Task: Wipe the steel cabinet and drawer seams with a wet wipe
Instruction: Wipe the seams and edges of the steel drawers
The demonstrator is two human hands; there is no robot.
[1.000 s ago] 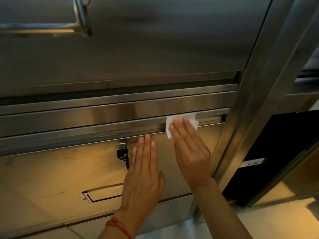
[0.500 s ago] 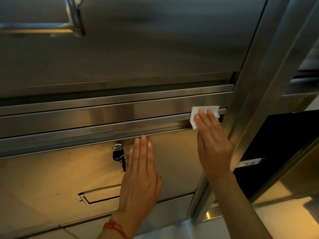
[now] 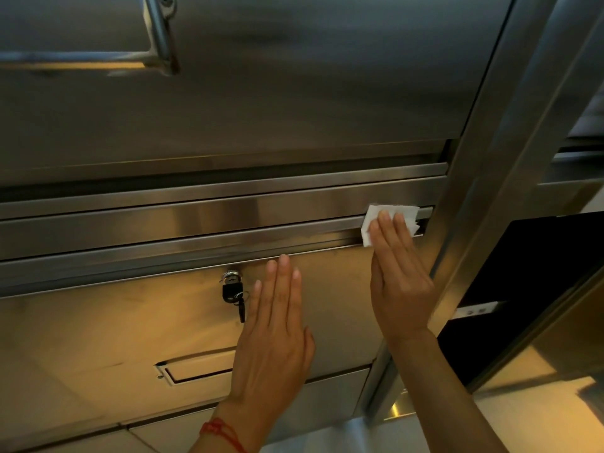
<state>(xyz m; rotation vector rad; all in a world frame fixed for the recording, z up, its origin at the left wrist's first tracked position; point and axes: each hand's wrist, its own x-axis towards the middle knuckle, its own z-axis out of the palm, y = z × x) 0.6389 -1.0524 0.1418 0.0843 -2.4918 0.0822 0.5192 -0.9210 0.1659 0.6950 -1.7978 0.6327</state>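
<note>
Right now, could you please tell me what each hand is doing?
Left hand: open, flat against the drawer front, holding nothing.
Right hand: open, straight fingers pressing the white wipe onto the seam.

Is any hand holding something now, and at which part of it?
The right hand presses the wipe flat against the drawer seam with straight fingers laid over its middle. The left hand lies flat on the drawer front and holds nothing.
</note>
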